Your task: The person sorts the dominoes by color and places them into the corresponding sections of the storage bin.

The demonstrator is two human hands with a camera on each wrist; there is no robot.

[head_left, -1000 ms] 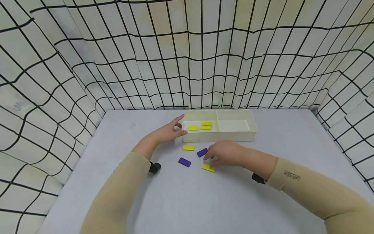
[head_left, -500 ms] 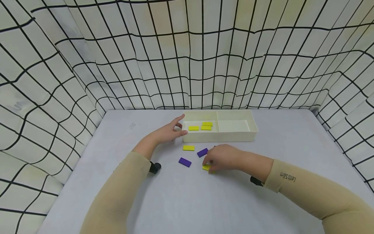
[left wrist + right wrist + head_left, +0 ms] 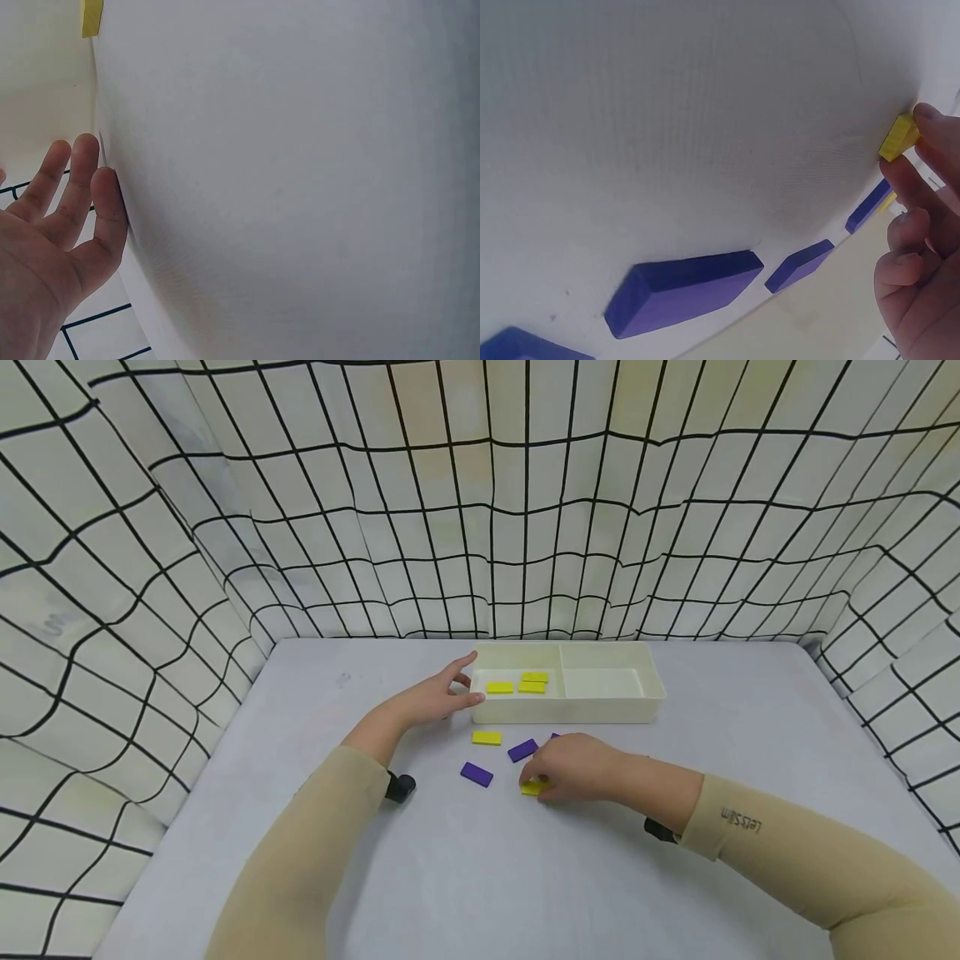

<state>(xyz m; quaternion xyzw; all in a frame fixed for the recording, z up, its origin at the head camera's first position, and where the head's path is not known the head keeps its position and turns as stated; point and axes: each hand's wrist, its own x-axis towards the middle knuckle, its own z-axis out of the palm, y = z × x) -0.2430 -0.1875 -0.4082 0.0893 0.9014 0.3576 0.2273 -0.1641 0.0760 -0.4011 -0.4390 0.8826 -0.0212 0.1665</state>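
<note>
My right hand [image 3: 573,768] pinches a yellow block [image 3: 900,137] between thumb and forefinger, low over the white tabletop. In the head view, the fingers cover part of that block. Purple blocks [image 3: 522,750] lie just beyond the hand, one partly hidden behind it. My left hand [image 3: 431,697] touches the left end of a cream two-compartment box [image 3: 562,710], thumb near its front corner and forefinger at the rim. From the left wrist, its fingers [image 3: 81,161] look extended. Yellow blocks [image 3: 499,688] lie flat in the box's left compartment.
Another yellow block [image 3: 487,738] lies in front of the box, and a purple block [image 3: 477,774] rests nearer to me. A divider [image 3: 560,672] splits the box. Black-gridded white fabric [image 3: 487,527] surrounds the table at the back and sides.
My right hand has come slightly nearer to me and its thumb and forefinger have closed on the yellow block. The left hand stays at the box. The head view has shifted slightly.
</note>
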